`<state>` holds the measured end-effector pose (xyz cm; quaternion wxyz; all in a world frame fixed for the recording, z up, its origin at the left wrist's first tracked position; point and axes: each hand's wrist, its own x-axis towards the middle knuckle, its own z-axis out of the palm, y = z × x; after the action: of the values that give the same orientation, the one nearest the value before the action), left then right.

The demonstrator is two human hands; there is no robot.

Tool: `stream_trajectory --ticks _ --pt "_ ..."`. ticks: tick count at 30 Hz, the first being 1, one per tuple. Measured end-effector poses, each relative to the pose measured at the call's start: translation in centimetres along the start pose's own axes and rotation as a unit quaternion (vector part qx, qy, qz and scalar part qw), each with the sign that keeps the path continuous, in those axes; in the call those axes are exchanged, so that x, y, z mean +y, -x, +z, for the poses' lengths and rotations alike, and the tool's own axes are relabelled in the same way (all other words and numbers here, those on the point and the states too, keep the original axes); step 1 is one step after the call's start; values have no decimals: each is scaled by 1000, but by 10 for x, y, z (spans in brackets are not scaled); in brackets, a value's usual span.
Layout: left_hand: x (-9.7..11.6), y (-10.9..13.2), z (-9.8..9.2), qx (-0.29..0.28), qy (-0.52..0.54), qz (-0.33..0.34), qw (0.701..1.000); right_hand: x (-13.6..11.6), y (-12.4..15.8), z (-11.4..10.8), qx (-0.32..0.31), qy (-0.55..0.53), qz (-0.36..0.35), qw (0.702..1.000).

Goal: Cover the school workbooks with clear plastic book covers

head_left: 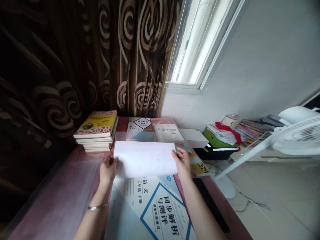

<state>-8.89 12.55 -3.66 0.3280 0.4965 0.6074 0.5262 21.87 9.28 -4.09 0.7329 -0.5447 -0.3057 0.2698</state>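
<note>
A white sheet of paper (146, 159) is held up between my two hands, above the table. My left hand (108, 168) pinches its left edge, with a silver bracelet on the wrist. On the opposite edge, the thumb and fingers of my right hand (182, 162) grip the paper. Below lies a large light-blue workbook (130, 213) with Chinese print and a blue diamond outline; the paper hides its far part. Whether the paper is one layer or several, I cannot tell.
Stacked books (96, 128) stand at the table's back left. Another workbook (140, 129) and a pale booklet (168, 133) lie behind the paper. A clear plastic sheet (65, 196) covers the left side. To the right are a green-and-black box (217, 138) and a white fan (297, 131).
</note>
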Motion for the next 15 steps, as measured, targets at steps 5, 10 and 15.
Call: stream_trajectory --ticks 5,10,15 --pt "-22 -17 21 47 -65 0 997 18 -9 1 -4 120 38 992" --pt "-39 -23 23 15 -147 -44 988 44 -16 -8 -44 214 68 973" --pt "-43 -29 18 -62 -226 -86 968 59 -19 -11 -60 236 64 968"
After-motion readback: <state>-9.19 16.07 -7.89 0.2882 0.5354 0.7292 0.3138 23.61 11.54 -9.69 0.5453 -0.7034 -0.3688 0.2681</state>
